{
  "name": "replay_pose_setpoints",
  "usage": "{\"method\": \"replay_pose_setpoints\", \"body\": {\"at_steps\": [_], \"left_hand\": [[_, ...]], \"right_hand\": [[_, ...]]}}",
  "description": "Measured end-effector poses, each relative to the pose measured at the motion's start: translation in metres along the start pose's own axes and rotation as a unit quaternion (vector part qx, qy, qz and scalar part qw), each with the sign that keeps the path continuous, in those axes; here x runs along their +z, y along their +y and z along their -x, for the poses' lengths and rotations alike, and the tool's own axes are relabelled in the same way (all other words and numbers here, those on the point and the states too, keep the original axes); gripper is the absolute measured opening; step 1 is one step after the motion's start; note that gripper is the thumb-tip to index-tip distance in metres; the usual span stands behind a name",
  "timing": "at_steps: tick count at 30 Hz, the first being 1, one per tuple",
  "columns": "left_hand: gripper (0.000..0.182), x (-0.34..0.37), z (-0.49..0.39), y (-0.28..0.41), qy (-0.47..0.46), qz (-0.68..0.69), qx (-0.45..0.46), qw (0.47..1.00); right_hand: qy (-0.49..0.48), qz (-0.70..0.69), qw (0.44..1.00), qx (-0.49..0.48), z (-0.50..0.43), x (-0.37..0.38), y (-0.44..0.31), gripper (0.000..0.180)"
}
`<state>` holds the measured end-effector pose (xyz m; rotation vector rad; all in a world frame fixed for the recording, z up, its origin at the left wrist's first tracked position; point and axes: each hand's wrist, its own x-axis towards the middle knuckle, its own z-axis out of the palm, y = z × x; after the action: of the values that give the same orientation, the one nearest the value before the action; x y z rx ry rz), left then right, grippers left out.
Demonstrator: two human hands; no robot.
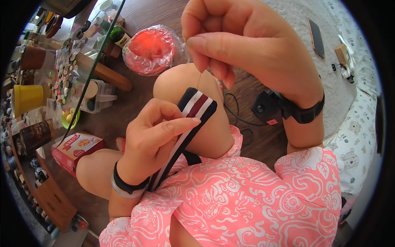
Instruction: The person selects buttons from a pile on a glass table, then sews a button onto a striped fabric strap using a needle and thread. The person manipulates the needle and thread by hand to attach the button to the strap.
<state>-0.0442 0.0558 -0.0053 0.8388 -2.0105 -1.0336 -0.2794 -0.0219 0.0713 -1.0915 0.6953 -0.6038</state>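
My left hand (151, 132) pinches a navy, white and maroon striped fabric band (199, 103) close to its folded end, thumb on top. The rest of the band runs down under this hand towards my lap. Above it, my right hand (234, 46) is raised with thumb and forefinger pressed together. A thin thread (199, 81) stretches from the band's end up to the right fingers. Whether a needle sits in those fingers is hidden. Strapped to my right wrist is a black device (265, 106).
At left stands a glass-topped table (92, 74) crowded with buttons and small containers. A plastic-lined red bin (151, 51) is on the wooden floor beyond my knees, and a red snack box (78, 151) by my left knee. A phone (316, 37) lies on the white quilted cover (296, 18).
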Motion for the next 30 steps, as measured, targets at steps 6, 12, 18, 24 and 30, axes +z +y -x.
{"method": "replay_pose_setpoints", "body": {"at_steps": [6,12,18,24,30], "left_hand": [[0.026,0.001,0.003,-0.001,0.027,0.000,-0.055,0.998],[0.028,-0.001,0.001,-0.011,-0.011,0.002,0.011,1.000],[0.029,0.005,0.000,-0.007,0.016,-0.025,-0.025,0.999],[0.029,0.010,0.000,-0.009,0.031,-0.029,-0.041,0.998],[0.022,0.007,0.000,-0.012,0.040,-0.041,0.013,0.998]], "right_hand": [[0.036,0.004,0.998,-0.042,0.009,0.003,0.008,0.006],[0.065,0.008,0.995,-0.070,0.017,0.003,0.016,0.005],[0.086,0.010,0.992,-0.089,0.023,0.000,0.021,0.005],[0.101,0.009,0.990,-0.103,0.025,-0.001,0.026,0.006],[0.115,0.012,0.986,-0.117,0.028,-0.003,0.028,0.006]]}}
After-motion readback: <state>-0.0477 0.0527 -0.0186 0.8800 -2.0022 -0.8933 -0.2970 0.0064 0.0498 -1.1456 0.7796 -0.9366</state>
